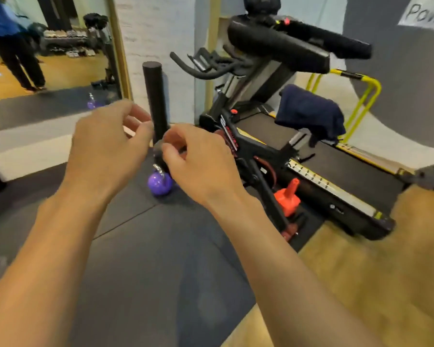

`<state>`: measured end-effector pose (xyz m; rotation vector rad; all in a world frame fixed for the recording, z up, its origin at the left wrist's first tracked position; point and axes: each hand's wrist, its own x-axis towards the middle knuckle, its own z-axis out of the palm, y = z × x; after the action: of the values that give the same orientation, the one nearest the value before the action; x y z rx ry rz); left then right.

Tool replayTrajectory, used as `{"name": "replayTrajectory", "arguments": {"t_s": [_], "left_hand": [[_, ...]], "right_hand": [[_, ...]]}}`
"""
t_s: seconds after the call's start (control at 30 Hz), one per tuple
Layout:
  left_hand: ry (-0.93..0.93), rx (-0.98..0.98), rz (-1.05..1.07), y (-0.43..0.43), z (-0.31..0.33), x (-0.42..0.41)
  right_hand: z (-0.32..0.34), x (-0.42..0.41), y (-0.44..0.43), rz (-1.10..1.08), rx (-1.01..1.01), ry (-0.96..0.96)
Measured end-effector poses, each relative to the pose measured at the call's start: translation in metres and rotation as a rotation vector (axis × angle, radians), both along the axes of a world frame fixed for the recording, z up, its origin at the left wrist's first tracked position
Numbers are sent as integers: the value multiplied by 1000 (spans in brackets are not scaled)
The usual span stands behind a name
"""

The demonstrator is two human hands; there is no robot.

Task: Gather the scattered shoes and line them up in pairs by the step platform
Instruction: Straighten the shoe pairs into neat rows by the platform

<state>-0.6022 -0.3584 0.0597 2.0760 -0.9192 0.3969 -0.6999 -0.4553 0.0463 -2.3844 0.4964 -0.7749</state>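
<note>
My left hand [110,144] and my right hand [198,161] are raised side by side in front of me over the dark rubber floor mat [148,259]. Their fingers are loosely curled and apart, and neither holds anything. The wall mirror [55,53] at the upper left reflects several shoes [70,43] in rows on and beside a dark low platform. A grey rounded object [431,180] shows at the right edge on the wooden floor; I cannot tell whether it is a shoe. No other shoe lies near my hands.
A black exercise bike [256,136] with a navy cloth [311,113] on its saddle stands straight ahead, and a treadmill [336,171] sits behind it. A purple kettlebell [159,184], an orange kettlebell [287,199] and an upright black foam roller [156,101] stand on the mat. The mirror shows a person's legs.
</note>
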Motion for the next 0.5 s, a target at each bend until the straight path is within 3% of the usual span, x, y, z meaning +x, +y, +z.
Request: {"name": "replayTrajectory", "arguments": {"t_s": [0.23, 0.5], "left_hand": [[-14, -7, -350, -101, 18, -124], [-75, -58, -809, -208, 38, -420]], "right_hand": [[18, -148, -66, -329, -61, -30], [37, -459, -116, -795, -115, -90]]}}
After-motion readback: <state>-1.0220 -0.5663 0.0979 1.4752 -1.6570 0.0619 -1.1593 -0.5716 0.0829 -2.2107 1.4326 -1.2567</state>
